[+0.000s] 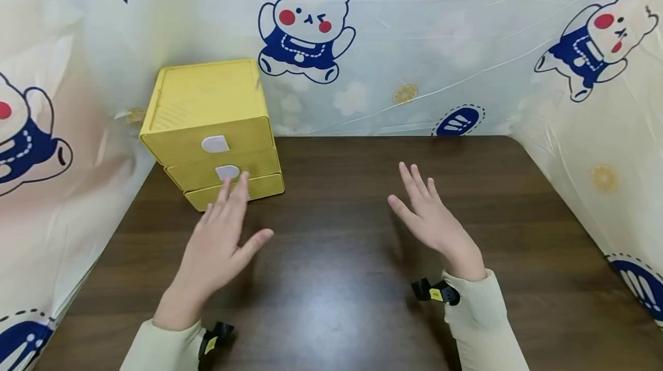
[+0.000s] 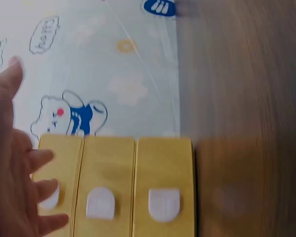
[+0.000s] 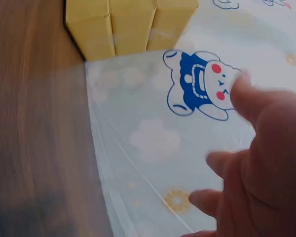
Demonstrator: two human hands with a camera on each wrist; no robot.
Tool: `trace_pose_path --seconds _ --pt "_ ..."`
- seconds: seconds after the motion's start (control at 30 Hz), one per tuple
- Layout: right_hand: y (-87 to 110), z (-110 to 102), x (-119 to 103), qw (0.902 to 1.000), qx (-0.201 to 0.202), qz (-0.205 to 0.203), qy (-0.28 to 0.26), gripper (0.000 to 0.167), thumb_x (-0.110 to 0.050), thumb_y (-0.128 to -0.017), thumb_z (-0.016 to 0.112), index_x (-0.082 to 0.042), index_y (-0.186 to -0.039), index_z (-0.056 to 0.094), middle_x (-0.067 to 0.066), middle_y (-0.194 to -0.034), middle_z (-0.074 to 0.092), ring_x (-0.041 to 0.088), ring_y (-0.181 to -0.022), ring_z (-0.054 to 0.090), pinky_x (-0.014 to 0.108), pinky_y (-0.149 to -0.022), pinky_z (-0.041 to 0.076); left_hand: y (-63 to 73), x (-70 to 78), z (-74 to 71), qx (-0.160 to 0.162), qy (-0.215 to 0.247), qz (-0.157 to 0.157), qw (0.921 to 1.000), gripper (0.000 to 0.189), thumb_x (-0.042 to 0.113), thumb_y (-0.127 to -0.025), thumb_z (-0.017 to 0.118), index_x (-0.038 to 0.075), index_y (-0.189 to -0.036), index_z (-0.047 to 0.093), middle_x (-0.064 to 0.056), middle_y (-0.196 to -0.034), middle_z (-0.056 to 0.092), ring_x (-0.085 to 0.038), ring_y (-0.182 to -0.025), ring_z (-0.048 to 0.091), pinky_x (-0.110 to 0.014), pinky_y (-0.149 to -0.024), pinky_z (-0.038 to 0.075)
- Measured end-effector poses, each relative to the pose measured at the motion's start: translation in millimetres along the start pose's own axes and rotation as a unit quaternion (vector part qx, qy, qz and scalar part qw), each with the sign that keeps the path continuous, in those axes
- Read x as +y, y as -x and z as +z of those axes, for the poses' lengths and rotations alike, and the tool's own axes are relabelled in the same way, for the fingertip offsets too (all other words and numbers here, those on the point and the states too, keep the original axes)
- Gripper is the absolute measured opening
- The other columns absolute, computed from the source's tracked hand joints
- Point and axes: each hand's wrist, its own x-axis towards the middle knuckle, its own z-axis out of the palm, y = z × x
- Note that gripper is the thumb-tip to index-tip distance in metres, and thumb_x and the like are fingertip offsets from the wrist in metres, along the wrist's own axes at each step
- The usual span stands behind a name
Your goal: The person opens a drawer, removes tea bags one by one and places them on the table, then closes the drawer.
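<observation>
A yellow box of three stacked drawers [image 1: 207,100] stands at the back left of the table, each drawer front bearing a white tab handle [image 2: 164,205]. All three drawers are pushed in. My left hand [image 1: 214,250] is held in front of the box, fingers extended and thumb spread, holding nothing. In the head view its fingertips overlap the lower drawers, hiding most of the bottom tab. Over the right half of the table, my right hand [image 1: 430,215] is raised with straight fingers and a spread thumb, nothing in it, well apart from the box.
The dark brown wooden table [image 1: 331,279] meets a pale sheet [image 1: 404,31] printed with cartoon bears, which hangs along the back and both sides. A small black wrist device [image 1: 435,291] sits on each sleeve cuff. The box's back is close to the sheet.
</observation>
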Motion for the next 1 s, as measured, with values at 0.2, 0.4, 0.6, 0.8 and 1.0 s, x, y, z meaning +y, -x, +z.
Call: trace_pose_path --seconds 0.2,0.4,0.6,0.8,1.0 --pt "-20.9 -1 -9 0.9965 0.007 -0.043 -0.071 0.077 -0.059 -0.103 0.032 -0.026 -0.16 -0.008 0.0 -0.168 -0.011 0.028 -0.155 -0.01 0.058 -0.124 0.001 2.1 -20.0 -12.9 0.092 0.043 -0.006 0.9948 0.081 0.045 -0.102 0.051 0.016 -0.161 0.005 -0.011 -0.167 0.016 -0.034 -0.154 0.014 -0.067 -0.114 0.027" --pt "-48.2 0 -31 0.989 0.007 -0.078 -0.125 0.076 -0.057 -0.103 0.034 -0.025 -0.16 -0.005 -0.006 -0.168 -0.009 0.018 -0.156 -0.006 0.051 -0.127 0.005 -3.7 -39.2 -19.1 0.295 0.109 -0.008 0.9492 0.066 0.026 -0.097 0.063 0.004 -0.152 0.036 -0.018 -0.15 0.049 -0.026 -0.142 0.043 -0.022 -0.114 0.037" --pt "-80.0 15 -64 0.9786 -0.032 -0.083 -0.186 0.072 -0.056 -0.104 0.035 -0.031 -0.16 -0.003 -0.009 -0.168 -0.003 0.016 -0.156 0.003 0.044 -0.127 0.011 -11.0 -53.0 -35.1 0.415 0.221 -0.112 0.8756 0.042 0.003 -0.092 0.059 0.006 -0.134 0.057 0.0 -0.129 0.065 -0.008 -0.121 0.057 -0.008 -0.077 0.043" --pt "-107.4 35 -93 0.9652 -0.068 -0.065 -0.244 0.071 -0.055 -0.103 0.038 -0.032 -0.16 0.002 -0.006 -0.169 0.003 0.02 -0.156 0.01 0.049 -0.126 0.016 -20.1 -75.5 -37.4 0.374 0.263 -0.221 0.8615 0.043 0.009 -0.095 0.06 0.017 -0.137 0.053 0.015 -0.128 0.06 -0.006 -0.12 0.056 -0.012 -0.074 0.043" --pt "-131.8 63 -116 0.9377 -0.068 -0.052 -0.337 0.063 -0.045 -0.106 0.04 -0.022 -0.16 0.019 0.007 -0.166 0.024 0.023 -0.152 0.024 0.045 -0.123 0.025 -27.8 -90.6 -28.9 0.339 0.41 -0.26 0.8062 0.04 0.013 -0.099 0.059 0.014 -0.139 0.054 0.01 -0.126 0.062 -0.006 -0.116 0.056 -0.009 -0.072 0.044"
